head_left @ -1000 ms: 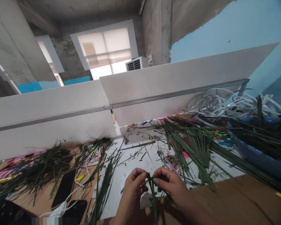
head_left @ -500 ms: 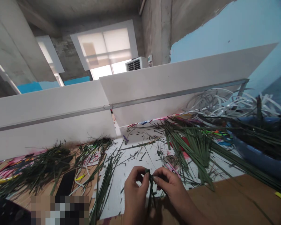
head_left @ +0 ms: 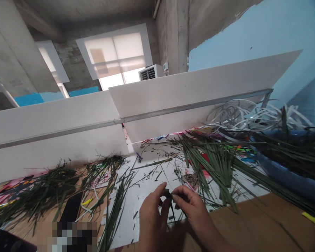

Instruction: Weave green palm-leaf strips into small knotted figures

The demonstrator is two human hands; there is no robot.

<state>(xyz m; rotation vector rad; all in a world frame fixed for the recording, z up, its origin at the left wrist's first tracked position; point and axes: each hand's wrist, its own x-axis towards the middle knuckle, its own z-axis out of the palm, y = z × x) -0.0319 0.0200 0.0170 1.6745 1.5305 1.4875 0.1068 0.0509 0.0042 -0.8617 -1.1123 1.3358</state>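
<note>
Near the front of the table, my left hand (head_left: 153, 213) and my right hand (head_left: 190, 208) come together around a small folded piece of dark green leaf strips (head_left: 167, 193). My left thumb and fingers pinch the folded part from the left. On the other side, my right thumb and forefinger grip the same piece at its edge. Thin strip ends hang down between the two hands. Under them lies a white board (head_left: 144, 182) scattered with short green clippings. How the strips are folded together is too small to tell.
Bundles of long green leaves (head_left: 212, 157) lie at the right, beside a blue basin (head_left: 280, 168) full of more leaves. Coiled white strips (head_left: 241, 113) are behind. Leaf piles (head_left: 47, 189), a dark phone (head_left: 71, 210) and a white cable (head_left: 96, 196) are leftward. White panels (head_left: 173, 94) border the back.
My left forefinger has lifted and straightened, and my left hand has turned a little around the folded strips. The right hand stays pinched. The whole view has shifted slightly.
</note>
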